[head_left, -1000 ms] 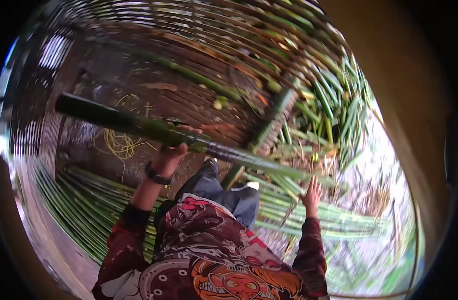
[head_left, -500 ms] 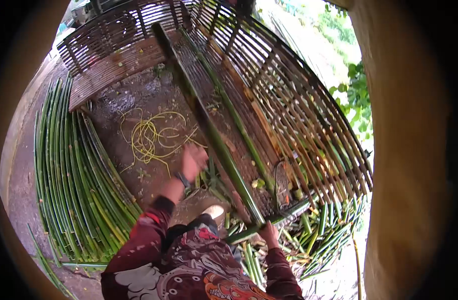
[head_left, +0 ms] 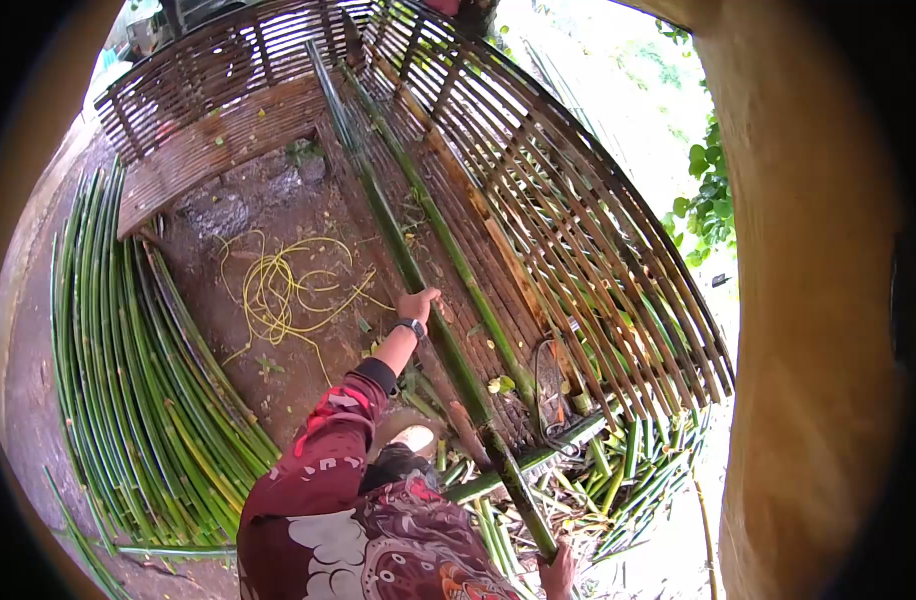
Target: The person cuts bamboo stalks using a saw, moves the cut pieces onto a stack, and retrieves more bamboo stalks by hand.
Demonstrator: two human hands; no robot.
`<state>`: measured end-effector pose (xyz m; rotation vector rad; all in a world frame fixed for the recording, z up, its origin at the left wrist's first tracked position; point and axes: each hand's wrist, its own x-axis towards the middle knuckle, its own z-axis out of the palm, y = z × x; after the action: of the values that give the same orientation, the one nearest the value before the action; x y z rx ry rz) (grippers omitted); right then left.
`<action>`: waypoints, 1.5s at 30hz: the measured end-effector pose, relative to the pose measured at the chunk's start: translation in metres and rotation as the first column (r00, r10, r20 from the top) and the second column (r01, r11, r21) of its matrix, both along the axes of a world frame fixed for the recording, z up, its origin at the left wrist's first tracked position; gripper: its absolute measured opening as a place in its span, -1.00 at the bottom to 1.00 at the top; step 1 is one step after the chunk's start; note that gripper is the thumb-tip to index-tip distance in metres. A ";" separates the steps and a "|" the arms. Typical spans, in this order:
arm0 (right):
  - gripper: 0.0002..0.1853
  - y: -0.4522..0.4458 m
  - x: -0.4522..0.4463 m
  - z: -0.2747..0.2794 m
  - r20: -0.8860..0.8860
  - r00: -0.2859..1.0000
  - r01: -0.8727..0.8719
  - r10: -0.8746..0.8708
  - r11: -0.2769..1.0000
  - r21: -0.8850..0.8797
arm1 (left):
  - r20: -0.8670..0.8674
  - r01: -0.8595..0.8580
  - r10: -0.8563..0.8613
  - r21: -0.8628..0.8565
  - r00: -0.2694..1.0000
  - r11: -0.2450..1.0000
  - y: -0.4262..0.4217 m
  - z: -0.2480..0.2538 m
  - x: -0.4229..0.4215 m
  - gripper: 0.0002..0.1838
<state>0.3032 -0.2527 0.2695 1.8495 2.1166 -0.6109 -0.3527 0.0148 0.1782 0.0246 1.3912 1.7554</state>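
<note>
A long, thick green bamboo pole [head_left: 463, 385] runs slantwise from the far slatted bench to the lower right. My left hand [head_left: 418, 304], with a watch on its wrist, is closed around the pole near its middle. At the near end my right hand [head_left: 558, 574] grips the pole, its fingers partly hidden at the frame's lower part. A thinner green bamboo pole [head_left: 448, 250] lies on the slatted seat, just right of the held one. Beneath the near section crosses a short green bamboo piece [head_left: 473, 488].
Many cut bamboo poles [head_left: 143, 370] are stacked at the left. A tangled yellow cord [head_left: 278, 295] lies on the dirt floor. The slatted bamboo backrest [head_left: 578, 210] curves along the right, with split bamboo pieces [head_left: 638, 470] heaped below. A tan wall or post [head_left: 808, 330] stands far right.
My left hand, free and blurred before, has taken hold of the pole's middle. The pole's near end and my right hand have moved down toward the lower right.
</note>
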 end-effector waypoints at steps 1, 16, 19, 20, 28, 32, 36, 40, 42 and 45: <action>-0.12 -0.005 0.015 -0.019 -0.044 0.999 -0.016 0.018 0.998 0.064 | -0.063 -0.011 0.009 -0.029 0.998 1.000 0.006 -0.015 -0.006 -0.73; -0.35 0.149 -0.120 -0.067 -0.141 0.990 -0.007 0.032 0.985 0.175 | 0.119 0.107 -0.102 -0.040 0.988 0.993 0.090 -0.094 -0.060 0.01; -0.33 0.168 -0.128 -0.083 -0.159 0.987 0.002 0.016 0.993 0.114 | 0.235 0.029 -0.028 -0.002 0.972 1.000 0.077 -0.093 -0.040 0.10; -0.32 0.176 -0.128 -0.095 -0.297 0.954 -0.003 0.048 0.989 0.149 | 0.207 0.012 -0.020 0.039 0.978 0.999 0.082 -0.098 -0.041 0.10; -0.39 0.223 -0.150 -0.153 -0.330 0.943 0.099 -0.044 0.984 0.151 | -0.729 0.336 -0.597 -0.685 -0.336 0.646 0.087 -0.037 0.068 -0.08; -0.33 0.236 -0.148 -0.174 -0.236 0.967 0.117 -0.099 0.991 0.067 | -0.477 0.420 -0.377 -0.879 -0.794 0.226 0.044 -0.096 0.192 -0.11; -0.40 0.247 -0.138 -0.201 -0.356 0.917 0.225 -0.177 0.969 0.098 | -0.456 0.378 -0.346 -0.885 -0.820 0.271 0.054 -0.153 0.230 -0.58; -0.55 0.257 -0.102 -0.237 -0.220 0.974 0.144 -0.060 0.912 0.385 | -0.443 0.366 -0.324 -0.889 -0.836 0.274 0.054 -0.177 0.230 -0.58; -0.59 0.258 -0.092 -0.239 -0.033 0.999 0.001 0.013 0.919 0.393 | -0.388 0.316 -0.335 -0.915 -0.859 0.249 0.055 -0.184 0.231 -0.51; -0.62 0.280 -0.080 -0.252 0.130 0.976 -0.208 0.176 0.930 0.303 | -0.340 0.271 -0.348 -0.934 -0.874 0.232 0.057 -0.180 0.235 -0.48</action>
<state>0.2227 0.0268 0.0172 1.7463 2.3997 -0.1353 -0.1177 0.0717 -0.0015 2.5046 1.3833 -0.3350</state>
